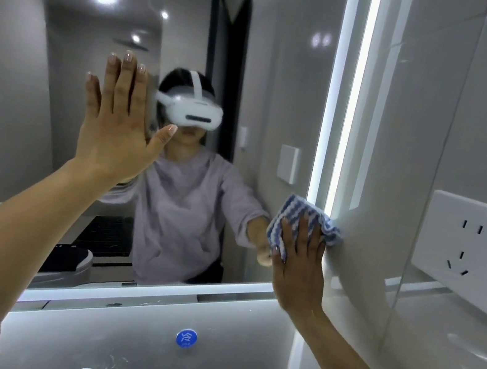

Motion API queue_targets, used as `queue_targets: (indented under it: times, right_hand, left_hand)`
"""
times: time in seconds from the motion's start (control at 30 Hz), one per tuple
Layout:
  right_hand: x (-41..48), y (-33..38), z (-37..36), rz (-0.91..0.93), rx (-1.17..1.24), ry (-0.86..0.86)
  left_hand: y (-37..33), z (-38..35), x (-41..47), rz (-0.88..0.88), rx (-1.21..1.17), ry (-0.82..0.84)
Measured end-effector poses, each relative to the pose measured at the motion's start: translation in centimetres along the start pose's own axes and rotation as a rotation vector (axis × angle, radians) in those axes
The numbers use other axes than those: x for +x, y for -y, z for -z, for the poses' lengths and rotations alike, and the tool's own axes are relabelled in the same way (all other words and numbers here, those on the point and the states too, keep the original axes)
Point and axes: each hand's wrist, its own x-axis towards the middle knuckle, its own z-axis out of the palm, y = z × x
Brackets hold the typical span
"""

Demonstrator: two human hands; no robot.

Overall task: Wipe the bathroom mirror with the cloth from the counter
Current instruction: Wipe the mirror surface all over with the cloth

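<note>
Head view: my right hand (300, 259) presses the cloth (297, 220) flat against the mirror (258, 56) at its lower right edge; my left hand (115, 126), fingers spread, braces the glass. Wiping looks underway, most glass left.

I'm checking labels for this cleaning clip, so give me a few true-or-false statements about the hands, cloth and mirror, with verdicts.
1. The right hand presses the cloth against the mirror. True.
2. The cloth is plain red. False: it is striped blue and white.
3. The left hand faces the mirror with straight fingers. True.
4. The cloth is at the mirror's top left corner. False: it is at the lower right, by the lit edge.
5. A wall socket sits right of the mirror. True.
</note>
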Motion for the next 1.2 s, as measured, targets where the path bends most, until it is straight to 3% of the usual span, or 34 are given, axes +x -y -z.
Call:
queue_targets:
  times: [0.27, 0.57, 1.2]
  right_hand:
    - [10.3, 1.1, 3.5, -0.066, 0.062, -0.182]
    - [18.0, 1.9, 9.2, -0.037, -0.017, -0.112]
    - [27.0, 4.5, 14.6, -0.115, -0.007, -0.197]
  left_hand:
    - [-0.2, 0.2, 0.0, 0.011, -0.002, 0.004]
    - [-0.4, 0.7, -0.2, 0.026, 0.009, 0.032]
    - [-0.6, 0.8, -0.2, 0.06, 0.004, 0.037]
